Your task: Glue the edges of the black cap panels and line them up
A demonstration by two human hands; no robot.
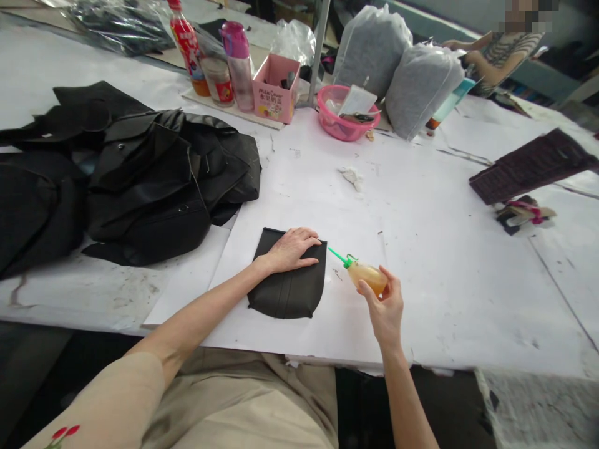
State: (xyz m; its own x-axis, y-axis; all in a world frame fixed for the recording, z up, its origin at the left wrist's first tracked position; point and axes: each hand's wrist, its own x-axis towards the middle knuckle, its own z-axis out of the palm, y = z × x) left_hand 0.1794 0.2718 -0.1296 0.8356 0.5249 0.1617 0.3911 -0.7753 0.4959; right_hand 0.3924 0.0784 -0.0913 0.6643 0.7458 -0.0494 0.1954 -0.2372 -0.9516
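A black leather-like panel (290, 290) with a rounded lower edge and seam lines lies flat on the white-covered table in front of me. My left hand (296, 249) rests across its upper part, palm down with the fingers stretched out. To the right, my right hand (386, 305) grips a squeeze bottle (365, 277) of amber liquid, tilted on its side. The bottle's thin green nozzle points left, its tip close to the panel's upper right corner. Whether the tip touches the panel I cannot tell.
Black bag pieces (154, 174) are heaped on the left. Along the back stand a red-labelled drink bottle (188, 47), a pink box (277, 90), a pink basket (344, 125) and wrapped bundles (423, 87). A dark strip (528, 165) lies right. Another person (498, 56) sits at the far right.
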